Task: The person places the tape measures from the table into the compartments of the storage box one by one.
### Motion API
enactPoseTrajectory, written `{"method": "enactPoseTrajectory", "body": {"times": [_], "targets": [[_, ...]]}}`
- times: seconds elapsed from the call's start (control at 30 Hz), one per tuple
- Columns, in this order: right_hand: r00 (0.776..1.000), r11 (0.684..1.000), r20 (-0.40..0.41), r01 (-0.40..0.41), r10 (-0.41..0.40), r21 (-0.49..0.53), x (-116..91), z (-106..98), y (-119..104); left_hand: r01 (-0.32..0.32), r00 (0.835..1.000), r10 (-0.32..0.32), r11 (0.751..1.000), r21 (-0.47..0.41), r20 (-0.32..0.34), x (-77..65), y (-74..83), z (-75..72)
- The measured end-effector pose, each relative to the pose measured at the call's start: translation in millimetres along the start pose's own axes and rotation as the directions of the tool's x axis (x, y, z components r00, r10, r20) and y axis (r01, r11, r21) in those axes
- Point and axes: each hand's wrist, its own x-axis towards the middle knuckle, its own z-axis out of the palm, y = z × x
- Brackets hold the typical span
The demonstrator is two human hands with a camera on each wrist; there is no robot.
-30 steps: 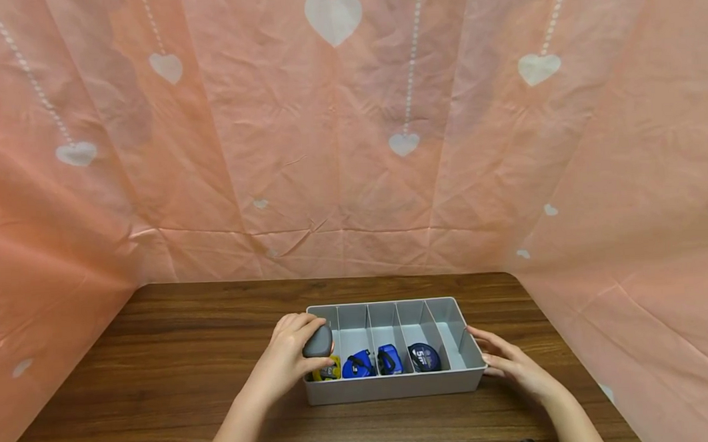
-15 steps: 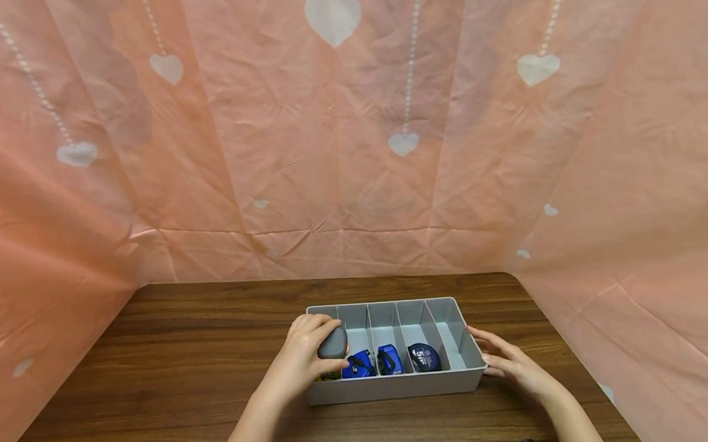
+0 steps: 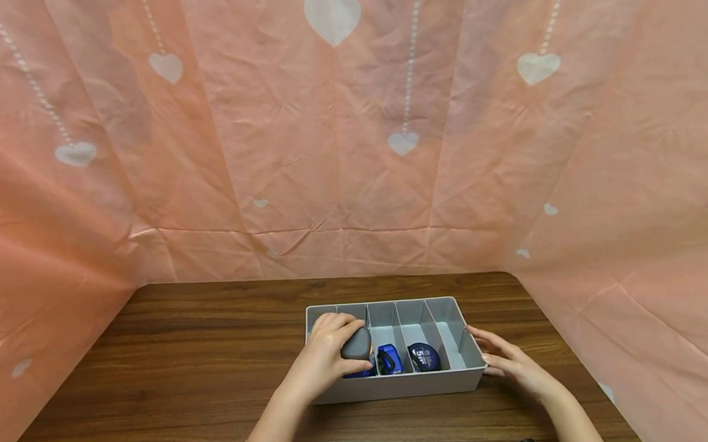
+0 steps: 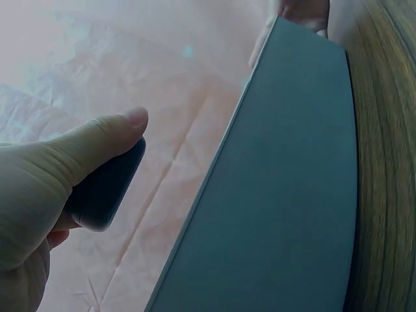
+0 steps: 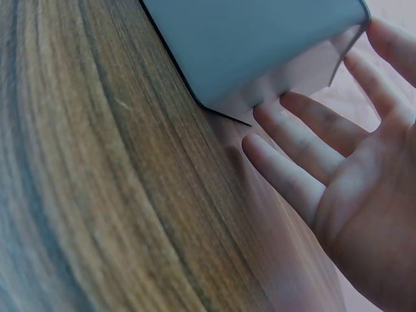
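My left hand (image 3: 325,356) grips a dark grey, rounded tape measure (image 3: 357,344) with a bit of orange at its edge. It is over the left part of a grey divided tray (image 3: 399,387), covering much of a blue tape measure (image 3: 359,374) in the second compartment. In the left wrist view the thumb lies along the grey tape measure (image 4: 107,188), above the tray's rim. My right hand (image 3: 514,366) rests its extended fingers (image 5: 318,130) against the tray's right end wall (image 5: 299,68).
A blue tape measure (image 3: 389,360) with a black strap lies in the middle compartment. Right of it sits a round dark blue one (image 3: 424,357) marked 5m. The tray stands on a wooden table (image 3: 217,362), with pink heart-printed cloth (image 3: 338,148) behind and at both sides.
My left hand has moved right with the grey tape measure, from the first compartment to over the second. The yellow tape measure seen earlier is now hidden. Right hand and tray have stayed still.
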Motion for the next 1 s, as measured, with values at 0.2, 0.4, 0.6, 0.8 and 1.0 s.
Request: {"method": "enactPoseTrajectory", "body": {"times": [0.2, 0.4, 0.6, 0.8, 1.0], "targets": [[1.0, 1.0, -0.004, -0.008, 0.008, -0.003, 0, 1, 0, -0.043, 0.999, 0.043, 0.999, -0.02, -0.004, 5.9, 6.1, 10.6], [1.0, 1.0, -0.014, -0.017, 0.017, -0.023, 0, 1, -1, -0.056, 0.998, 0.056, 0.998, -0.037, -0.013, 12.5, 12.2, 18.2], [1.0, 0.999, -0.016, -0.018, 0.018, -0.032, -1, 1, -2, -0.052, 0.999, 0.052, 0.997, -0.059, 0.001, 20.2, 19.3, 23.0], [1.0, 1.0, -0.018, -0.02, 0.019, -0.023, -2, 1, -3, -0.058, 0.998, 0.06, 0.994, -0.09, 0.021, 30.5, 26.3, 27.3], [1.0, 0.999, -0.013, -0.026, 0.026, -0.023, -2, 2, -3, -0.063, 0.996, 0.068, 0.994, -0.094, 0.052, 37.2, 34.9, 35.8]]}}
